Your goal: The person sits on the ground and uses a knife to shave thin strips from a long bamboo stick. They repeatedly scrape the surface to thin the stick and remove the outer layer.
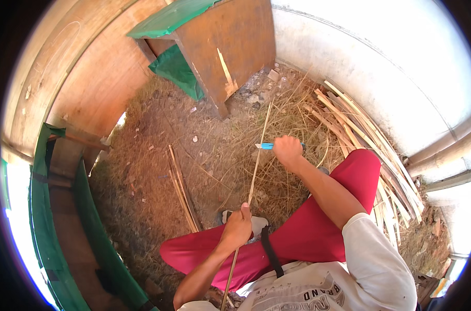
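A long thin bamboo strip (257,166) runs slantwise from beside my body up over the ground. My left hand (237,228) is closed round it near my lap, thumb lying along the strip. Further out, my right hand (288,151) grips a blue utility knife (267,146). The knife's front end points left and meets or nearly meets the upper part of the strip; whether the blade touches it I cannot tell. Most of the knife's handle is hidden in my fist.
Pale shavings (287,124) litter the dirt beyond my right hand. To the right, a pile of split bamboo strips (375,140) lies along the white wall (381,57). A few strips (181,189) lie left of centre. A wooden cabinet (230,46) with green covering stands ahead.
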`<move>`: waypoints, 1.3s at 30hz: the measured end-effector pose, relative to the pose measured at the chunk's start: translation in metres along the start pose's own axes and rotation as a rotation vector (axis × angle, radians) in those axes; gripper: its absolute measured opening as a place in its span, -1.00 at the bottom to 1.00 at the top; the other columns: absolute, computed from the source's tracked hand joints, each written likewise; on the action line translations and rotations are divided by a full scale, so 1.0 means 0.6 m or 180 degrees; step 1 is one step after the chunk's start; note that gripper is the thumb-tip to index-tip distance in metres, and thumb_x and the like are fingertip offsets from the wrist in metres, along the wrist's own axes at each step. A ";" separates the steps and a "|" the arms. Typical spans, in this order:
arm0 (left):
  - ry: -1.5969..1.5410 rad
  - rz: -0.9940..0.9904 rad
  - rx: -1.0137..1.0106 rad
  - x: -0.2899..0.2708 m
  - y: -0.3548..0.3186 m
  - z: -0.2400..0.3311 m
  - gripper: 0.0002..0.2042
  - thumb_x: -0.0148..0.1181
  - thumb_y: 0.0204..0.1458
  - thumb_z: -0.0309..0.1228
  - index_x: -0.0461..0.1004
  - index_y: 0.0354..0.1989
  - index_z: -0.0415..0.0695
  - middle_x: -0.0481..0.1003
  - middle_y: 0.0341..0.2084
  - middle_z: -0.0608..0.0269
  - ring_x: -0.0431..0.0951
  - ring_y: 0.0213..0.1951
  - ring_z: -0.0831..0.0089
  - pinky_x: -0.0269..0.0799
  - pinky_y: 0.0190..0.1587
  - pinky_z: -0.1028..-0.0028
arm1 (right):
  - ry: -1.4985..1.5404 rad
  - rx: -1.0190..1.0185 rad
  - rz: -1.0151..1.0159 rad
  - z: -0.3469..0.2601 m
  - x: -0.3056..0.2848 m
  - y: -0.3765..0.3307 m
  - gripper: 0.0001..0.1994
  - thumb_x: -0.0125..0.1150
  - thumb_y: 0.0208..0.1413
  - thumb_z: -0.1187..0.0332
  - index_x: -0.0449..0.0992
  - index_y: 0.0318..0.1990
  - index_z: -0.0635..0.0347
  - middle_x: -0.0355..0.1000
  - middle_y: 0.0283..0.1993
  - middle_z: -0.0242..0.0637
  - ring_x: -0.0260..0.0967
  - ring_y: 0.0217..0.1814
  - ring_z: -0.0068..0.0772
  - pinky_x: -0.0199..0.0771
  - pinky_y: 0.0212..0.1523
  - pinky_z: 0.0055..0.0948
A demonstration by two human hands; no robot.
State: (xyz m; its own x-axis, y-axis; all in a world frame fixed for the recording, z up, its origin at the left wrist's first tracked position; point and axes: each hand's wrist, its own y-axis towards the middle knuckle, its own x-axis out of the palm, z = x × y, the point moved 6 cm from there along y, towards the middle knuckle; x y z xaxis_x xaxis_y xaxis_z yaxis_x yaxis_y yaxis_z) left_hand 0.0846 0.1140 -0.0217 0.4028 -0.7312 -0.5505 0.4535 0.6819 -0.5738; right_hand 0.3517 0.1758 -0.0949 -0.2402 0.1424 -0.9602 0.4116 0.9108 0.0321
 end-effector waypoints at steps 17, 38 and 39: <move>-0.0007 -0.0039 0.0202 -0.014 -0.030 0.025 -0.35 -0.46 0.42 -0.07 0.34 -0.56 -0.33 0.33 -0.66 -0.24 0.36 -0.47 -0.22 0.29 -0.25 -0.02 | 0.0018 0.0452 0.0120 0.042 -0.032 0.034 -0.83 0.14 0.05 0.37 0.64 -0.45 0.21 0.57 -0.39 -0.03 0.60 -0.32 0.05 0.57 -0.35 -0.07; -0.0887 -0.0577 -0.0512 0.069 -0.093 -0.038 -0.35 -0.45 0.40 0.02 0.32 -0.58 -0.23 0.26 -0.73 0.07 0.34 -0.59 0.11 0.27 -0.41 0.12 | -0.0910 0.0585 -0.0387 0.149 -0.026 0.150 -0.90 0.20 0.13 0.44 0.64 -0.29 0.20 0.61 -0.22 -0.12 0.62 -0.12 -0.12 0.63 -0.22 -0.25; -0.0979 -0.0635 -0.0655 0.067 -0.095 -0.034 -0.35 -0.45 0.40 0.03 0.32 -0.59 -0.22 0.27 -0.74 0.13 0.35 -0.61 0.18 0.27 -0.44 0.15 | -0.0938 0.0624 -0.0375 0.150 -0.023 0.158 -0.90 0.22 0.12 0.44 0.65 -0.29 0.19 0.61 -0.22 -0.13 0.62 -0.11 -0.14 0.63 -0.22 -0.27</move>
State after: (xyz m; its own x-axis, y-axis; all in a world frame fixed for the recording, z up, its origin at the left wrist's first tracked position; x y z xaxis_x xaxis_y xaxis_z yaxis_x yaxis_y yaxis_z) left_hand 0.0590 0.0461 -0.0235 0.5558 -0.7996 -0.2275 0.3909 0.4929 -0.7773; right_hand 0.4732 0.2253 -0.1037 -0.0444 -0.1028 -0.9937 0.5636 0.8187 -0.1098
